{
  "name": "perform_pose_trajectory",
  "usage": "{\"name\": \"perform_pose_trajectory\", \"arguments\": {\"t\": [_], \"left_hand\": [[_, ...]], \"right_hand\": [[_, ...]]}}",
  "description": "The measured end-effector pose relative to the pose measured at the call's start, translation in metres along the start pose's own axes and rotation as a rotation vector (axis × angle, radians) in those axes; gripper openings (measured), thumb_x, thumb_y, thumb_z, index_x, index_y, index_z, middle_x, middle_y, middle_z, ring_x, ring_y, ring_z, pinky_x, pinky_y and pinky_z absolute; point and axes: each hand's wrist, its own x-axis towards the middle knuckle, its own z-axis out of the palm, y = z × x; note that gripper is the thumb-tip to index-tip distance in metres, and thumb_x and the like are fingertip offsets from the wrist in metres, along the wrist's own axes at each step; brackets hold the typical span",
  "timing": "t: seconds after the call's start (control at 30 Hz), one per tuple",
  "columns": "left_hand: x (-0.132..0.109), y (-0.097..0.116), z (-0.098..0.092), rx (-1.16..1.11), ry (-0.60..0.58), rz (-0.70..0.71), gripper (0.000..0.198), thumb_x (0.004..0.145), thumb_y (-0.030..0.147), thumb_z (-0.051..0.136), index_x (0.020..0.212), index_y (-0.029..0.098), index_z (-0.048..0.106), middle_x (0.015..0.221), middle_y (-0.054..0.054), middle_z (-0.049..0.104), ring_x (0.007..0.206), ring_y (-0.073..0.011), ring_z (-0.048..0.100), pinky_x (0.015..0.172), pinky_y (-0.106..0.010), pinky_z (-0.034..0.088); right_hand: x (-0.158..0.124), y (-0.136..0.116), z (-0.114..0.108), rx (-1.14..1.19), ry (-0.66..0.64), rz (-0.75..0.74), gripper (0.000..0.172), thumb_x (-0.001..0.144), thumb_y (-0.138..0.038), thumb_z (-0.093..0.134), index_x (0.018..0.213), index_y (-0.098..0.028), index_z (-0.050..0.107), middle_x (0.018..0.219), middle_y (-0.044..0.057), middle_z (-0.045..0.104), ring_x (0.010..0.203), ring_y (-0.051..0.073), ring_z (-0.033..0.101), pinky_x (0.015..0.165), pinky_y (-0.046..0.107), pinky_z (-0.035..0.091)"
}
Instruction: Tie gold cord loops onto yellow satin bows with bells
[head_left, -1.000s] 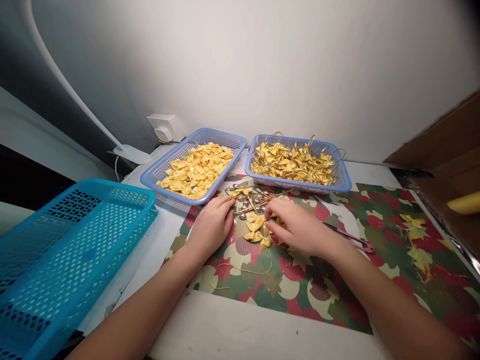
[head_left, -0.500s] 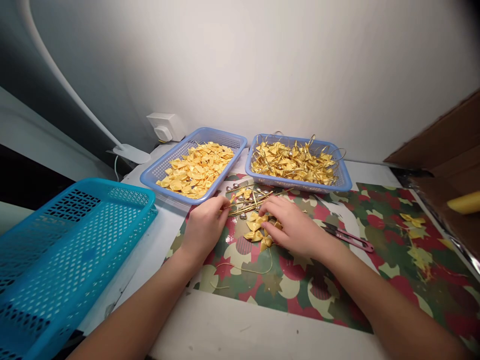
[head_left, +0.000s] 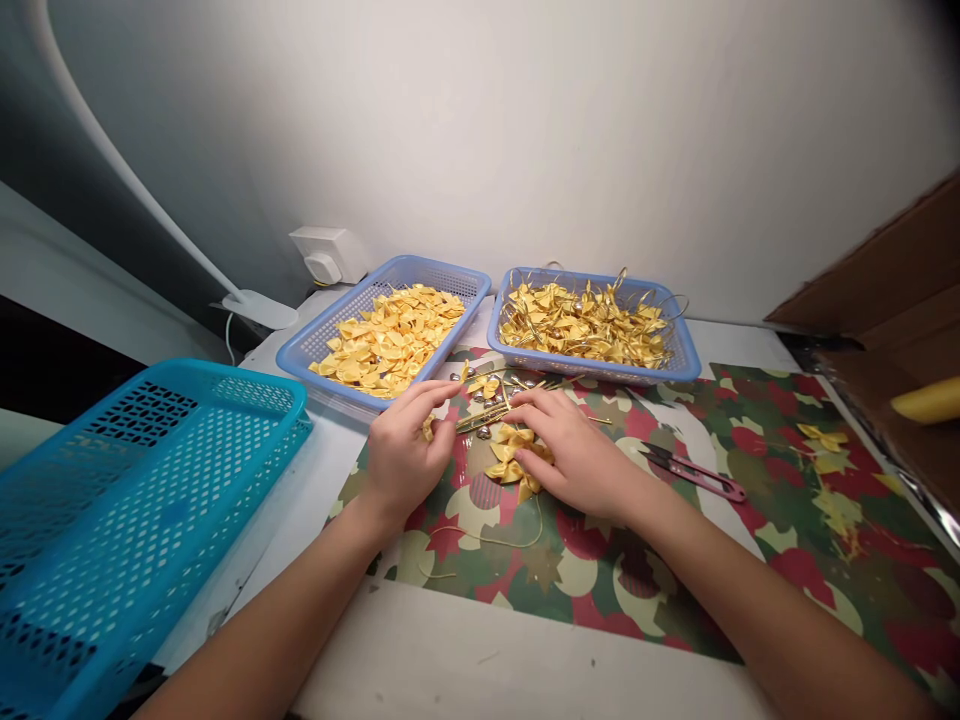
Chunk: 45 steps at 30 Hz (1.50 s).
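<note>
A: How many baskets?

B: Three: two blue perforated plastic baskets [head_left: 600,368], both heaped with yellow satin bows [head_left: 401,340], and one teal perforated plastic basket [head_left: 176,510], cut off at the left edge.

A: And the hands?

B: Two. The left hand [head_left: 409,445] has thumb and forefinger parted; a yellow scrap [head_left: 427,429] shows between them, but I can't tell whether it's gripped. The right hand [head_left: 574,450] curves its fingers over the thin gold cords [head_left: 480,420], its thumb against a loose cluster of bows [head_left: 506,450]. Its grip is hidden.

A: Count that cluster?

B: At least two, probably more beneath the palm. Several small silver bells [head_left: 484,433] lie among the cords, too overlapped to count.

A: Anything else on the red-and-green patterned sheet [head_left: 525,575]?

B: One pair of pink-handled snips [head_left: 705,478], right of the right hand.
</note>
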Motion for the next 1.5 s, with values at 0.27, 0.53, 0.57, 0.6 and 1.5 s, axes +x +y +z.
{"name": "perform_pose_trajectory", "arguments": {"t": [0.27, 0.53, 0.57, 0.6, 1.5], "left_hand": [[-0.001, 0.013, 0.002, -0.778, -0.206, -0.594, 0.015, 0.069, 0.025, 0.077, 0.078, 0.015, 0.069, 0.077, -0.003, 0.071, 0.071, -0.0151, 0.067, 0.065, -0.026, 0.058], [0.000, 0.015, 0.002, -0.903, -0.486, -0.659, 0.018, 0.071, 0.026, 0.078, 0.081, 0.015, 0.068, 0.075, 0.001, 0.066, 0.066, -0.0076, 0.060, 0.060, -0.017, 0.050], [0.000, 0.015, 0.001, -0.906, -0.500, -0.653, 0.017, 0.071, 0.026, 0.078, 0.080, 0.015, 0.068, 0.075, 0.001, 0.065, 0.066, -0.0074, 0.059, 0.061, -0.016, 0.050], [0.000, 0.015, 0.001, -0.905, -0.514, -0.645, 0.016, 0.072, 0.026, 0.077, 0.079, 0.015, 0.067, 0.074, 0.001, 0.065, 0.066, -0.0073, 0.059, 0.061, -0.016, 0.050], [-0.001, 0.011, -0.008, -0.384, -0.687, -0.017, 0.010, 0.084, 0.025, 0.061, 0.079, 0.017, 0.060, 0.077, -0.001, 0.064, 0.068, -0.0120, 0.057, 0.064, -0.023, 0.046]], "right_hand": [[0.000, -0.008, -0.011, 0.126, 0.280, -0.172, 0.023, 0.094, -0.015, 0.048, 0.115, -0.021, 0.056, 0.117, 0.008, 0.060, 0.109, 0.021, 0.053, 0.094, 0.036, 0.043], [-0.001, -0.008, -0.018, 0.069, 0.011, -0.140, 0.008, 0.091, -0.015, 0.053, 0.095, -0.019, 0.058, 0.097, 0.004, 0.065, 0.091, 0.019, 0.056, 0.083, 0.034, 0.039], [-0.001, -0.008, -0.019, 0.080, -0.014, -0.124, 0.007, 0.091, -0.016, 0.053, 0.095, -0.020, 0.058, 0.096, 0.003, 0.065, 0.090, 0.018, 0.057, 0.082, 0.033, 0.038], [-0.002, -0.009, -0.021, 0.086, -0.040, -0.107, 0.006, 0.091, -0.016, 0.053, 0.095, -0.020, 0.057, 0.095, 0.002, 0.065, 0.088, 0.017, 0.057, 0.082, 0.032, 0.038], [-0.007, -0.021, -0.027, 0.122, -0.360, 0.095, 0.017, 0.097, -0.025, 0.035, 0.086, -0.019, 0.046, 0.083, 0.002, 0.058, 0.070, 0.015, 0.045, 0.059, 0.027, 0.031]]}}
